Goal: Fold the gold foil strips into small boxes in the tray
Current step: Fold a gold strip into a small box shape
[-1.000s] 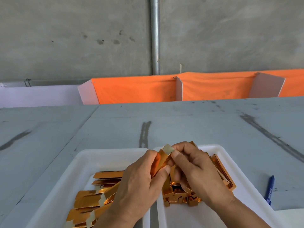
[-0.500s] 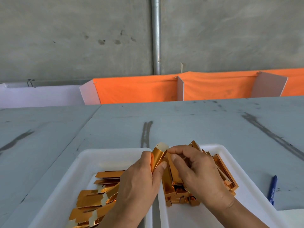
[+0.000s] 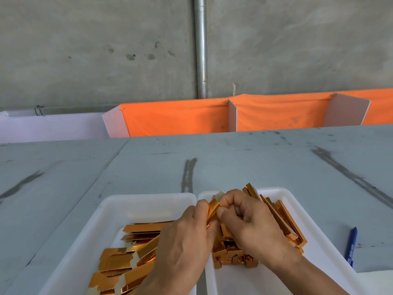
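Left grip (image 3: 185,237) is pinching the gold foil strip (image 3: 212,211) along its lower part, thumb and fingers curling round it. Right grip (image 3: 253,226) is pinching the upper end, fingertips closing just below the pale tab (image 3: 219,195). Strip is being held tilted, above the seam where the left tray (image 3: 148,198) and right tray (image 3: 282,191) are meeting, at the near edge of the desk (image 3: 234,162). Cannot tell whether the tab is tucking in yet, as the fingers are hiding the fold.

Flat strips (image 3: 127,256) are lying heaped in the left tray. Folded boxes (image 3: 285,228) are piling up in the right tray, the long ones leaning toward its right wall. Blue pen (image 3: 352,245) is lying on the desk just beside the right tray, toward the right edge.

Risks, as judged:
- Foil is looking thin and shiny, so pinching too hard is likely to be creasing it off the fold line and leaving a crooked box.
- Tab may be slipping out if either grip is loosening early, letting the box spring open.
- Strip is hanging over the seam between trays, so a drop could be landing it among the flat strips or in the gap.
- Leaning pile may be toppling over the right wall if a new box is being dropped against it.
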